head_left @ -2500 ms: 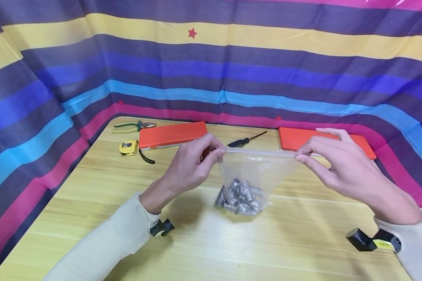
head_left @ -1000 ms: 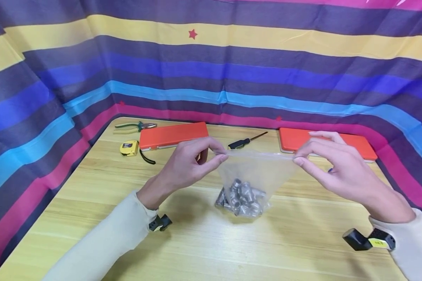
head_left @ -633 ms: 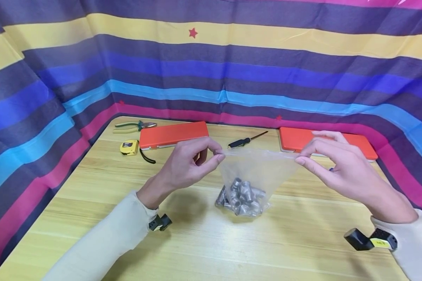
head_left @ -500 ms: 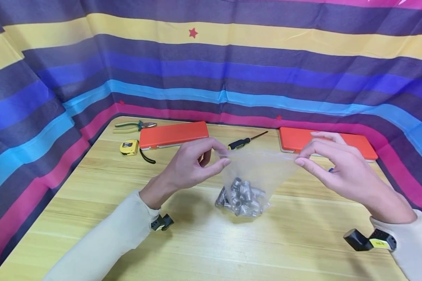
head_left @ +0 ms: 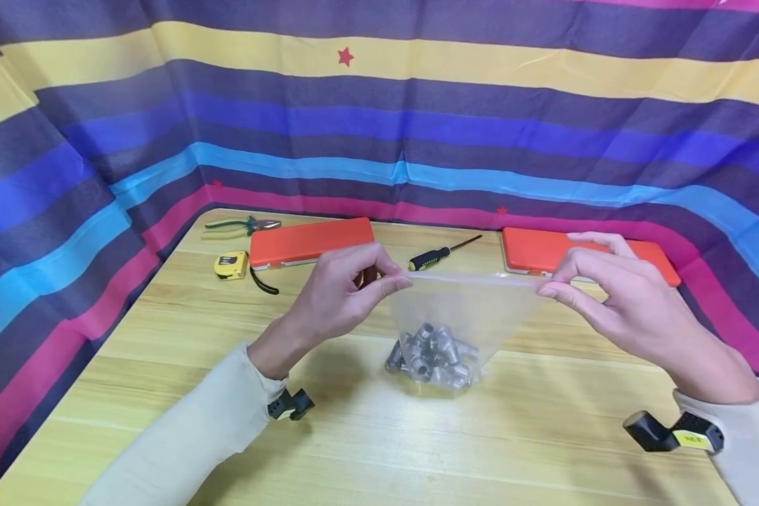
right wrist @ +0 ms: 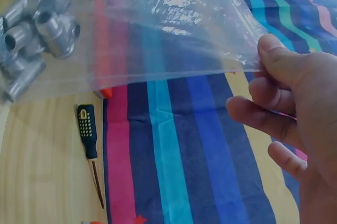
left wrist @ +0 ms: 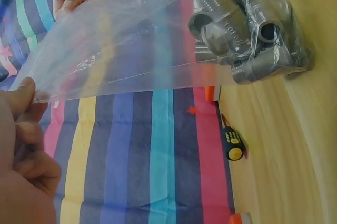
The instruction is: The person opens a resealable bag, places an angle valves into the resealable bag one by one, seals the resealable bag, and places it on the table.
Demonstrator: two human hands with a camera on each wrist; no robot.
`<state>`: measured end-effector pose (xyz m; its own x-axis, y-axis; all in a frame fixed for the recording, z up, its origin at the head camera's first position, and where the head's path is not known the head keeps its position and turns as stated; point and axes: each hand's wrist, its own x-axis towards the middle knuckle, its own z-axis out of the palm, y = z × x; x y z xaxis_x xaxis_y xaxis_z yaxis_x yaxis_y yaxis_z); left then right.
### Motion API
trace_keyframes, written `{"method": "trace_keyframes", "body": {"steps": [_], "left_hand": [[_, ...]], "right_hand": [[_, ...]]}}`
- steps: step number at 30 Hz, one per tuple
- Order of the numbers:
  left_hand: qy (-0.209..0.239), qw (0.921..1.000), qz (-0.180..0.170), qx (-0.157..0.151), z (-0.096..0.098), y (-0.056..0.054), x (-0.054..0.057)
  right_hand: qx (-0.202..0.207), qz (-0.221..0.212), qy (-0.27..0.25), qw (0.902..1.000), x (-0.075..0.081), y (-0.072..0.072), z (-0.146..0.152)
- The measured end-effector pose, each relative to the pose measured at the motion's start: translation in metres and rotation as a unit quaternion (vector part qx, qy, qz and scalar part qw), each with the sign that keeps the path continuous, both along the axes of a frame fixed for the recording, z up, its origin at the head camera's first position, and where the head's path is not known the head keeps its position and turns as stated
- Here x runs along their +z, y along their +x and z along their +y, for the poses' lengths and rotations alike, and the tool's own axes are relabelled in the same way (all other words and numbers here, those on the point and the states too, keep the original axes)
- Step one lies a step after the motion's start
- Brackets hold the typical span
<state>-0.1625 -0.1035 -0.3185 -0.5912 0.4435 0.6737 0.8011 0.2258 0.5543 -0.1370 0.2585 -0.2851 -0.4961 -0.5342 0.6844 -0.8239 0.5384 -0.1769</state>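
A clear plastic bag [head_left: 474, 302] is stretched between my hands by its top edge, its bottom at the tabletop. Several grey metal sockets [head_left: 439, 351] lie heaped in its lower part; the right wrist view shows these hollow cylinders [right wrist: 52, 29] through the film. My left hand [head_left: 341, 295] pinches the bag's left top corner between thumb and forefinger. At the opposite corner, my right hand [head_left: 626, 302] pinches the edge with thumb and forefinger, its other fingers spread away. Whether the bag's mouth is sealed I cannot tell.
Behind the bag lies a screwdriver [head_left: 430, 258]. One red case [head_left: 310, 241] is at the back left, another red case [head_left: 544, 249] at the back right, partly behind my right hand. Pliers [head_left: 243, 226] and a yellow tape measure [head_left: 230, 266] lie far left. A striped curtain [head_left: 379, 126] borders the table.
My left thumb and forefinger came apart slightly half a second ago and are now together on the corner again. The bag's top edge is pulled straighter, and my right hand is slightly further right.
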Motion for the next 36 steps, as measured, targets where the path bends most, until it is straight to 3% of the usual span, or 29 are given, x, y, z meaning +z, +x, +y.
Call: {"method": "trace_keyframes", "body": {"steps": [3,7,17,23,27,30,34,36], "left_hand": [[-0.018,0.9995,-0.027,-0.001,0.001,0.001,0.0],[-0.04,0.9985,-0.037,-0.003,0.005,0.0,-0.001],[0.007,0.9997,0.004,-0.023,0.01,-0.002,-0.001],[-0.015,0.9997,-0.007,-0.015,0.01,-0.004,-0.002],[-0.007,0.9998,0.005,-0.016,0.01,-0.004,-0.002],[0.007,0.9998,0.014,-0.012,0.011,-0.003,-0.002],[0.01,0.9999,0.006,-0.009,0.013,0.0,-0.003],[0.006,0.9999,0.003,-0.008,0.014,0.001,-0.003]], "right_hand": [[0.018,-0.022,-0.012,0.9995,-0.002,0.0,0.001],[0.039,-0.034,-0.025,0.9983,-0.004,-0.002,0.0],[0.067,-0.027,-0.036,0.9968,0.0,0.0,-0.004],[0.072,-0.043,-0.04,0.9957,-0.002,-0.001,0.0],[0.073,-0.044,-0.038,0.9957,-0.002,-0.003,0.001],[0.045,-0.057,-0.028,0.997,0.001,-0.002,0.002],[-0.044,-0.094,-0.006,0.9946,0.016,0.007,-0.007],[-0.068,-0.101,0.016,0.9924,0.026,0.011,-0.023]]}}
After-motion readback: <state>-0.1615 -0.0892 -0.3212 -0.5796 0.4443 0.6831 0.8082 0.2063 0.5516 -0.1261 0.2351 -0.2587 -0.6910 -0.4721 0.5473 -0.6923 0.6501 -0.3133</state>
